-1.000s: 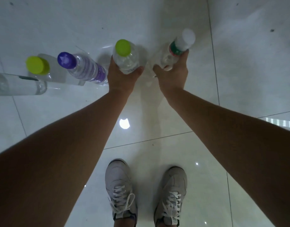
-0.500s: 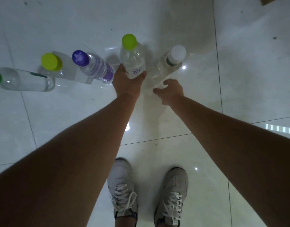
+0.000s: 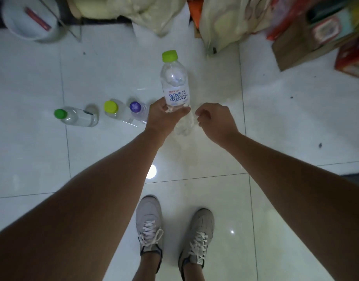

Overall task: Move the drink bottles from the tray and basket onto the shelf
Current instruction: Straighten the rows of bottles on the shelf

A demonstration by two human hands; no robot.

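Firstly, grey laced shoes (image 3: 149, 220) are seen at bottom centre on the white tiled floor (image 3: 296, 118). At mid-frame, the left hand (image 3: 160, 118) is clamped round the lower part of a lime-capped bottle (image 3: 174, 84), its cap pointed toward the top edge. The right hand (image 3: 215, 122) is held just beside it, fingers loosely curled, nothing gripped. A clear bottle (image 3: 184, 127) is partly seen between the hands. Three further bottles (image 3: 113, 111) are noted at centre left. A bucket (image 3: 30, 23) and plastic bags (image 3: 225, 21) are recorded along the top.
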